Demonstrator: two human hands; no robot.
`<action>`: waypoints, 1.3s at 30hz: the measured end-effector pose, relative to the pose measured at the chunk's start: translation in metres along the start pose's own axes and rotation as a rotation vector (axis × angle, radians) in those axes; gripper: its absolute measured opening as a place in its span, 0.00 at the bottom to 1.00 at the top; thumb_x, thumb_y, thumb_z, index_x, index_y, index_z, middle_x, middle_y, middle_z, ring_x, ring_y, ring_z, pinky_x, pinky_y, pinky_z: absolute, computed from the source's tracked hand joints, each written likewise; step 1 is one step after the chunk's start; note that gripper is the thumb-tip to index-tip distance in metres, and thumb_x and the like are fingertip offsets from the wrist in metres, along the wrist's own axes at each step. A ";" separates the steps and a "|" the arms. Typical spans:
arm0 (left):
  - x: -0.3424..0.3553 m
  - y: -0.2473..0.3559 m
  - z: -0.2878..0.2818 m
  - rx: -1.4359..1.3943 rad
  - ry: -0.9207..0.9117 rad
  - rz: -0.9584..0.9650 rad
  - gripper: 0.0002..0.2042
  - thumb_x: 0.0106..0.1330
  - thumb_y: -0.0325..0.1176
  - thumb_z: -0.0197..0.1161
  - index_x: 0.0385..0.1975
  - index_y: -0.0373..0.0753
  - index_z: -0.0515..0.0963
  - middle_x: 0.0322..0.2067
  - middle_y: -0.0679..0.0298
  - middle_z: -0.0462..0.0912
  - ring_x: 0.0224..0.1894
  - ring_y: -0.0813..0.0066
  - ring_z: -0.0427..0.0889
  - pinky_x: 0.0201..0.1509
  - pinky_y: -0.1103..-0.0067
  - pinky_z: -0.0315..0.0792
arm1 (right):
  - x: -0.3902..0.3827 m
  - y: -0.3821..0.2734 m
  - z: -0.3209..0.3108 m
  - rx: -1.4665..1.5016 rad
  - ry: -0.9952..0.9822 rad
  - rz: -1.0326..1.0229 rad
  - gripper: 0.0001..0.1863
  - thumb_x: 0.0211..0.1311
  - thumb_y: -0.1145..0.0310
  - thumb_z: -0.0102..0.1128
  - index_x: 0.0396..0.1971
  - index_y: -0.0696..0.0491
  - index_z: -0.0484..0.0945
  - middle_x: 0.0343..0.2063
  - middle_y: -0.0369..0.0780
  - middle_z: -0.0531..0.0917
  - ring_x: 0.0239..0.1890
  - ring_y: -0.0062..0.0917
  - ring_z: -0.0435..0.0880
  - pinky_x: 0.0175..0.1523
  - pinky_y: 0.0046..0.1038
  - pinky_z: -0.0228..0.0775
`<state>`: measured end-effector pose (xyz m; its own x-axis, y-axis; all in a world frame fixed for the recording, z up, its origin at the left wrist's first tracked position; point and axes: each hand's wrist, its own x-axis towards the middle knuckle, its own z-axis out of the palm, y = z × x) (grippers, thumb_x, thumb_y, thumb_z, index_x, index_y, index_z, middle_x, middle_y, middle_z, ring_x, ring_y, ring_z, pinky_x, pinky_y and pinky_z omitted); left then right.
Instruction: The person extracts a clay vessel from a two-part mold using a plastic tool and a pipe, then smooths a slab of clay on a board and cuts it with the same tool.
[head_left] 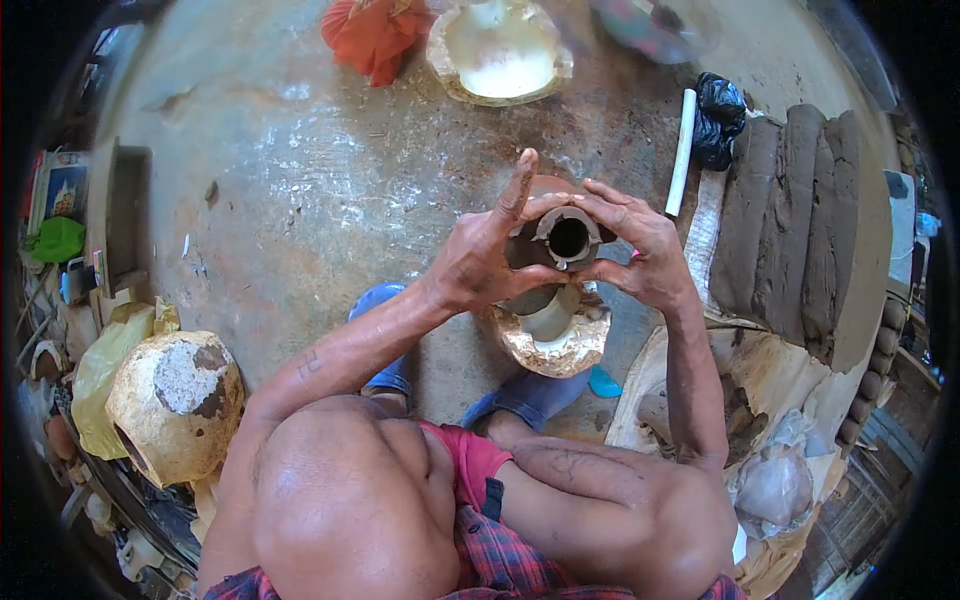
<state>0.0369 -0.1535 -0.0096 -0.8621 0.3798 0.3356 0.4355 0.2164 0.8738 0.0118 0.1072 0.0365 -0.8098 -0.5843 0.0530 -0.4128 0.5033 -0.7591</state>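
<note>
My left hand [480, 250] and my right hand [648, 250] close from both sides around a grey-brown clay vessel [592, 240] with a round, dark opening. Both thumbs press along its near side, while fingers curve over the far side. One finger of my left hand points up, off the clay. Bits of clay stick out around the ragged rim of the opening. A cream, rough-edged plaster mould piece [558, 350] sits just below the vessel, between my legs. My hands hide most of the vessel's walls, and I cannot tell whether it rests on the mould.
Thick dark clay rolls [785, 220] lie on a board at right, beside a white tube [682, 150] and a black plastic bag [720, 120]. A hollow plaster mould [447, 72] and an orange cloth [375, 38] are at the far side. Another rounded mould [180, 400] stands at left.
</note>
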 end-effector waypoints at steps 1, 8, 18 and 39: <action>0.001 0.000 0.000 -0.007 0.006 0.007 0.68 0.52 0.39 0.85 0.82 0.40 0.32 0.61 0.56 0.85 0.56 0.47 0.87 0.59 0.62 0.83 | 0.000 -0.001 0.000 -0.015 -0.002 0.010 0.46 0.41 0.56 0.84 0.67 0.46 0.79 0.63 0.37 0.84 0.71 0.39 0.77 0.72 0.42 0.70; -0.002 -0.005 -0.024 -0.045 -0.017 -0.024 0.66 0.50 0.43 0.87 0.82 0.37 0.41 0.62 0.49 0.83 0.64 0.52 0.83 0.68 0.64 0.77 | -0.036 -0.002 -0.015 0.059 0.378 0.188 0.42 0.53 0.53 0.82 0.68 0.53 0.78 0.64 0.45 0.83 0.69 0.37 0.79 0.70 0.37 0.73; -0.114 -0.017 -0.032 0.015 -0.537 -0.439 0.43 0.57 0.57 0.78 0.68 0.36 0.75 0.65 0.49 0.80 0.68 0.51 0.78 0.70 0.62 0.73 | -0.154 0.003 0.099 0.405 0.247 0.401 0.52 0.49 0.64 0.73 0.77 0.54 0.61 0.77 0.52 0.62 0.80 0.45 0.61 0.81 0.42 0.54; -0.158 -0.048 -0.144 -0.661 -0.243 -0.731 0.45 0.65 0.68 0.64 0.67 0.31 0.72 0.68 0.50 0.75 0.73 0.53 0.70 0.79 0.55 0.62 | -0.052 -0.091 0.163 0.291 0.147 -0.131 0.37 0.49 0.35 0.78 0.38 0.54 0.74 0.35 0.47 0.80 0.36 0.47 0.85 0.40 0.44 0.79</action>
<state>0.1152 -0.3533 -0.0539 -0.7518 0.5418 -0.3758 -0.4719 -0.0440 0.8805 0.1590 -0.0121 -0.0027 -0.8179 -0.5234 0.2391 -0.3984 0.2153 -0.8916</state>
